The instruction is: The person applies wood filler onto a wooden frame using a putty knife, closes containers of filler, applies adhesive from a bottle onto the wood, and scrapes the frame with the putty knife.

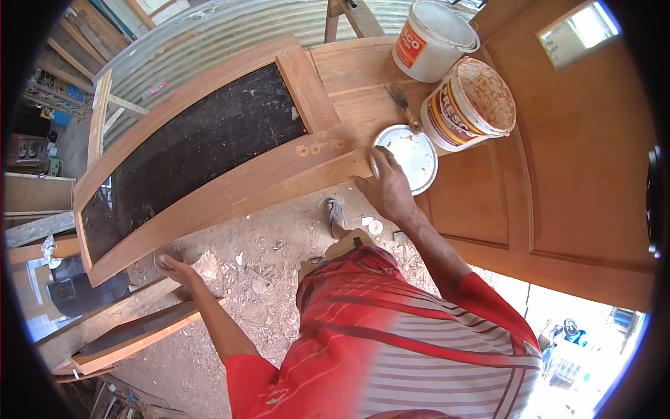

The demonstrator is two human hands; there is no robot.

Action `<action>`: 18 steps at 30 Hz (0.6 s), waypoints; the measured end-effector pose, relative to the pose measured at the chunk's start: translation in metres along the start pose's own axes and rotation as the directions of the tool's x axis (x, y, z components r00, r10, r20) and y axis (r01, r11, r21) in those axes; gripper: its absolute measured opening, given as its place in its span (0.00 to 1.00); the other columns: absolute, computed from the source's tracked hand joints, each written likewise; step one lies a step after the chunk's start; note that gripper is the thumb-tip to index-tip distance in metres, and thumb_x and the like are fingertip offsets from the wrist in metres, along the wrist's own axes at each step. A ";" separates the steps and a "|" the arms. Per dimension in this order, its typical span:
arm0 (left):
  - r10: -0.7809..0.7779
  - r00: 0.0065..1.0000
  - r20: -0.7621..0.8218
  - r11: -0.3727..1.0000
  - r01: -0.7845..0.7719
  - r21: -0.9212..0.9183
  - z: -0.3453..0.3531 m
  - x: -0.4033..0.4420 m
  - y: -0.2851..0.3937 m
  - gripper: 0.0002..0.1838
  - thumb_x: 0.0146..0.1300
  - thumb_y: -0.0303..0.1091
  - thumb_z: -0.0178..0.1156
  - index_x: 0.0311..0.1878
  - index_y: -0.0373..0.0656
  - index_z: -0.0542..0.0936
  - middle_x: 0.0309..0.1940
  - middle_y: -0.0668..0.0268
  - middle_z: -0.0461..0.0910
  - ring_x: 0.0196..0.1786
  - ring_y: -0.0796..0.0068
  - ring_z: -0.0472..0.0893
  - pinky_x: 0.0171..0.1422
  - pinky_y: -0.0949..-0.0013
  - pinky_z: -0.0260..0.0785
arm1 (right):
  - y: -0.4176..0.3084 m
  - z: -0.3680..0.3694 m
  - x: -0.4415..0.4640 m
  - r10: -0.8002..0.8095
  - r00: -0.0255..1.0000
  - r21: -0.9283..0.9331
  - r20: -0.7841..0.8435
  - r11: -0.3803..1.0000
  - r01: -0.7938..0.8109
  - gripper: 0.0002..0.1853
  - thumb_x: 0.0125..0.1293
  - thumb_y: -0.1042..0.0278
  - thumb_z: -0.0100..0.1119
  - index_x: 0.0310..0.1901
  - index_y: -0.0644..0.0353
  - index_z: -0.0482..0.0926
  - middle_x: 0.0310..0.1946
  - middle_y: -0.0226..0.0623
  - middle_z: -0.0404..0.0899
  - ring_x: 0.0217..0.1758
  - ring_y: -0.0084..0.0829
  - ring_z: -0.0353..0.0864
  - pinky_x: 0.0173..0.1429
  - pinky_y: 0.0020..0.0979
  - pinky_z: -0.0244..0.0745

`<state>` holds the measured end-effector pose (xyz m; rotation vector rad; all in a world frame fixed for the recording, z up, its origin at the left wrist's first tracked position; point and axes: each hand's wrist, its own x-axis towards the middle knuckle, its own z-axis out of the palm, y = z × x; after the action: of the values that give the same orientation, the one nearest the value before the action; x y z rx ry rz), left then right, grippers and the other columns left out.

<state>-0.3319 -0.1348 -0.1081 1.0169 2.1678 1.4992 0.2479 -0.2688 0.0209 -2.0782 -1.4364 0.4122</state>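
Observation:
My right hand is at the left edge of a round white bucket lid lying on the wooden bench. Its fingers reach over the rim and its thumb is spread away; whether they press on the lid I cannot tell. My left hand hangs low on the left, fingers stretched out and holding nothing, just below a wooden frame with a black inset panel. Past the lid lies a brush-like tool, beside an open, stained bucket.
A second white bucket stands behind the stained one. At the right is a large panelled wooden door. Planks and a narrow framed piece lie at lower left. Scraps litter the dirt floor. Corrugated metal sheeting is behind the bench.

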 end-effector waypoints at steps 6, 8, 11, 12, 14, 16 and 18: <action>-0.292 0.888 0.355 0.943 0.329 -0.048 -0.025 -0.100 -0.084 0.39 0.87 0.62 0.49 0.77 0.32 0.74 0.71 0.51 0.81 0.72 0.57 0.81 0.76 0.54 0.73 | 0.052 -0.022 -0.077 0.049 0.999 -0.334 -0.017 0.941 -0.052 0.47 0.63 0.57 0.83 0.82 0.50 0.70 0.83 0.54 0.61 0.84 0.58 0.64 0.82 0.58 0.66; -0.174 0.809 0.562 0.985 0.148 0.092 -0.034 -0.141 -0.120 0.28 0.85 0.55 0.53 0.61 0.36 0.86 0.53 0.60 0.89 0.50 0.67 0.85 0.56 0.62 0.76 | 0.080 -0.014 -0.083 -0.025 1.000 -0.386 -0.018 0.922 0.016 0.47 0.62 0.58 0.82 0.82 0.46 0.70 0.84 0.51 0.59 0.85 0.56 0.63 0.82 0.59 0.64; -0.275 0.683 0.677 0.953 0.286 0.098 -0.032 -0.230 -0.103 0.25 0.81 0.53 0.62 0.57 0.36 0.86 0.46 0.67 0.87 0.46 0.74 0.83 0.51 0.65 0.76 | 0.101 -0.013 -0.071 -0.160 0.987 -0.420 -0.019 0.897 0.138 0.43 0.67 0.58 0.78 0.82 0.44 0.71 0.82 0.50 0.65 0.84 0.55 0.65 0.82 0.59 0.64; -0.290 0.634 0.717 0.943 0.319 0.099 -0.028 -0.260 -0.085 0.24 0.82 0.51 0.62 0.62 0.36 0.85 0.47 0.66 0.87 0.46 0.73 0.83 0.51 0.67 0.76 | 0.107 -0.015 -0.064 -0.201 0.980 -0.433 -0.012 0.884 0.176 0.42 0.68 0.58 0.76 0.82 0.44 0.71 0.82 0.50 0.67 0.84 0.55 0.65 0.81 0.60 0.64; -0.352 0.498 0.793 0.934 0.242 0.263 -0.007 -0.307 -0.039 0.28 0.81 0.48 0.64 0.72 0.35 0.81 0.56 0.61 0.89 0.52 0.70 0.86 0.57 0.64 0.80 | 0.098 -0.021 -0.048 -0.223 0.975 -0.389 0.024 0.896 0.214 0.36 0.72 0.57 0.72 0.79 0.50 0.74 0.80 0.51 0.69 0.84 0.55 0.66 0.82 0.60 0.63; -0.228 0.347 0.910 0.964 -0.052 0.261 0.027 -0.338 0.011 0.31 0.80 0.46 0.66 0.74 0.30 0.79 0.55 0.56 0.91 0.50 0.69 0.88 0.56 0.65 0.81 | 0.099 -0.019 -0.034 -0.254 0.967 -0.344 0.009 0.907 0.242 0.33 0.73 0.56 0.70 0.77 0.54 0.76 0.80 0.52 0.69 0.83 0.55 0.67 0.82 0.60 0.63; -0.310 0.130 0.942 0.951 0.035 0.308 0.070 -0.365 0.099 0.30 0.81 0.46 0.66 0.75 0.32 0.79 0.67 0.48 0.87 0.69 0.56 0.86 0.75 0.58 0.76 | 0.106 -0.025 -0.016 -0.266 0.959 -0.296 0.101 0.912 0.284 0.33 0.73 0.53 0.71 0.75 0.58 0.77 0.78 0.53 0.71 0.82 0.55 0.69 0.83 0.59 0.63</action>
<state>0.0021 -0.3243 -0.0955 1.2205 1.2774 0.1392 0.3350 -0.3175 -0.0250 -2.0641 -1.9007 0.1407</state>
